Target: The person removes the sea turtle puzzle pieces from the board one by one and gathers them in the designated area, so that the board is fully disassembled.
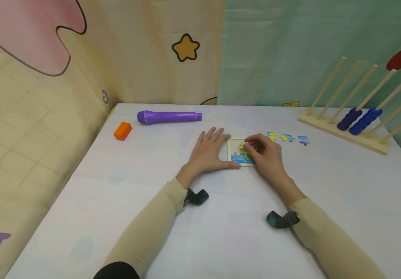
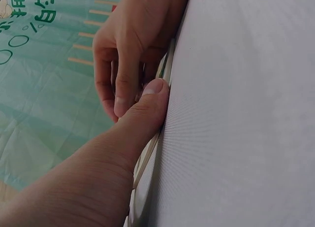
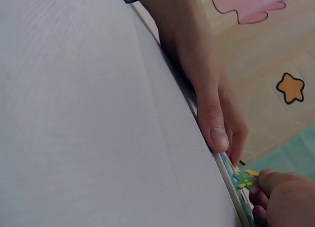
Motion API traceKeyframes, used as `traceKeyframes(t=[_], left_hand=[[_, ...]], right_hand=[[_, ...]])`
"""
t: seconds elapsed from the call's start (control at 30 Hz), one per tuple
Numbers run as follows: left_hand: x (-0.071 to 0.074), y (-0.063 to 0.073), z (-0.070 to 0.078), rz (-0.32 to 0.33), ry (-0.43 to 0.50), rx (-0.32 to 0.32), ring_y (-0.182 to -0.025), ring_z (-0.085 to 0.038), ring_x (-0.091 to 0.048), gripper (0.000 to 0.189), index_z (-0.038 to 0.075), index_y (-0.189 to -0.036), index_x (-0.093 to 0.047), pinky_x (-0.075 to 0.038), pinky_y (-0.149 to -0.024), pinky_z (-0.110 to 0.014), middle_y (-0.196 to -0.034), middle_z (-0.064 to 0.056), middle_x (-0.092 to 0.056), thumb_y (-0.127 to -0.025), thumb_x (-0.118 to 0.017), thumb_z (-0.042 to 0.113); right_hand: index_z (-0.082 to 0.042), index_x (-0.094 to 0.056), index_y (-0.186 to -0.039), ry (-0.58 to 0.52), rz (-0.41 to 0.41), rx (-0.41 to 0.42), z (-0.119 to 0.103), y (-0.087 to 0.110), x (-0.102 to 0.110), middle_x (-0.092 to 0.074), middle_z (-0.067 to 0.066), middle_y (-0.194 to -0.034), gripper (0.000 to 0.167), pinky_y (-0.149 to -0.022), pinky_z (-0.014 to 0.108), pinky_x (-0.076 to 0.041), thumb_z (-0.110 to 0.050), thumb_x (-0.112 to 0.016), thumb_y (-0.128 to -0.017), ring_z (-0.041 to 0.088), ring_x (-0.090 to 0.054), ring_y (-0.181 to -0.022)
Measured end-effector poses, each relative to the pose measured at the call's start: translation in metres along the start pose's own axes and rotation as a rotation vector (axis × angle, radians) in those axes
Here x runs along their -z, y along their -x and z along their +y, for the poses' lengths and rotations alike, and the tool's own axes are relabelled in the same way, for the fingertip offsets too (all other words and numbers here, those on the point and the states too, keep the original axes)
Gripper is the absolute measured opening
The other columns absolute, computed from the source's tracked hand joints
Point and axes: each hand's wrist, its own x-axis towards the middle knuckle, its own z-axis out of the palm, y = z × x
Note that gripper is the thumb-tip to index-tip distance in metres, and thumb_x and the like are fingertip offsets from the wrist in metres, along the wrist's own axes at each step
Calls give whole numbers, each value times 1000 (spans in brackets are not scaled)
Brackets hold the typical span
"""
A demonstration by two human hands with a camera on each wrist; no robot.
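A small jigsaw puzzle board [image 1: 234, 145] with a pale rim lies on the white table, blue pieces filling its near part. My left hand [image 1: 205, 155] spreads flat at its left side, the thumb resting along the near edge and the other fingers straight. Over the right part of the board, my right hand [image 1: 269, 159] pinches a green and yellow puzzle piece [image 3: 244, 179] between thumb and fingers. In the left wrist view that piece is hidden behind the hands. Several loose puzzle pieces [image 1: 287, 138] lie on the table just beyond the right hand.
A purple toy microphone [image 1: 170, 117] lies near the table's back edge, with an orange block [image 1: 123, 131] to its left. At the back right stands a wooden peg rack [image 1: 346, 133] carrying dark purple and blue beads. Printed curtains hang behind the table.
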Motion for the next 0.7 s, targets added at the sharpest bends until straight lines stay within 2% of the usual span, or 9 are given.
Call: traceKeyframes(t=[0.2,0.33,0.43,0.6,0.7], left_hand=[[2,4,-8,-2,19,-18,-166,-27,-6,111,30,-164,-36,1,-134,-51,-177,-2,-19,-75,-69,88],[2,4,-6,1,3,-5,-166,-25,-5,111,31,-164,-36,1,-134,-49,-177,0,-19,-74,-70,87],[1,5,-6,1,-5,4,-166,-25,-5,111,32,-164,-35,0,-134,-49,-177,1,-19,-74,-71,87],[-1,3,-5,-10,3,-13,-166,-25,-4,113,31,-165,-34,1,-134,-50,-178,1,-18,-74,-69,89],[1,5,-7,-4,-5,-7,-166,-25,-4,113,31,-165,-34,1,-134,-50,-178,1,-17,-74,-68,90]], right_hand=[[-9,-74,-117,-71,61,-106,-4,-2,-2,-73,6,-103,18,-78,6,-52,-19,-72,-102,11,-67,-91],[-11,-73,-121,-65,88,-191,-4,-4,11,-72,5,-109,23,-84,6,-52,-27,-69,-104,9,-66,-98],[-10,-72,-123,-59,102,-236,0,-3,25,-71,5,-113,27,-84,6,-52,-29,-68,-104,7,-65,-98],[-8,-74,-123,32,181,-299,15,6,54,-72,4,-115,27,-79,4,-49,-27,-68,-104,-1,-62,-93],[-8,-76,-121,77,242,-339,24,8,63,-72,3,-112,27,-75,6,-46,-28,-69,-103,-4,-60,-89]])
